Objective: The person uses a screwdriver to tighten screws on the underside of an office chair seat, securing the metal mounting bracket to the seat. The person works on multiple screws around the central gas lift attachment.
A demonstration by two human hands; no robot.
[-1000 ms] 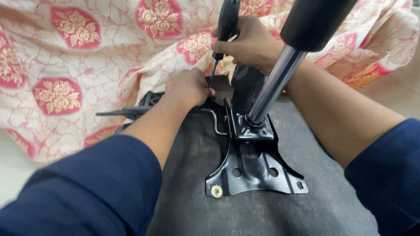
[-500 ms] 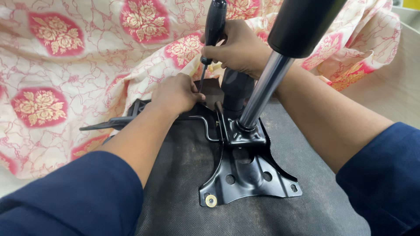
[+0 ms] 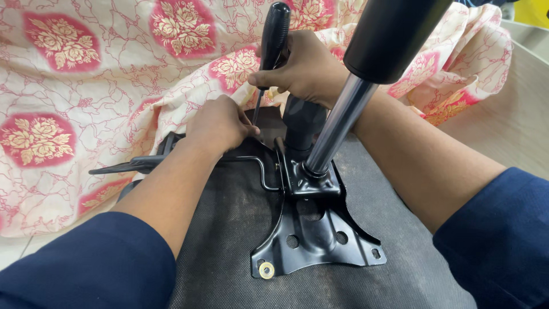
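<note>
A person's two bare hands work on the underside of a chair seat, seen from above. The right hand (image 3: 306,68) has its grip closed around the black handle of a screwdriver (image 3: 272,43), held nearly upright with its thin shaft pointing down toward the far edge of the seat. The left hand (image 3: 220,123) rests just beside the screwdriver's tip, fingers curled and pinched together at the spot the tip meets; what they pinch is too small to tell.

Both hands sit at the far end of a black metal plate (image 3: 317,240), which lies flat on the dark fabric seat bottom (image 3: 229,240). A shiny metal column (image 3: 337,129) rises from the middle of the plate toward the camera, capped by a thick black cylinder (image 3: 394,31). A brass-coloured washer (image 3: 266,270) sits at the plate's near left corner. A thin black lever (image 3: 131,166) sticks out from the plate to the left.

A cream cloth with red flower patterns (image 3: 74,86) lies bunched behind and to the left of the seat. Both forearms wear dark blue sleeves (image 3: 86,263) pushed up.
</note>
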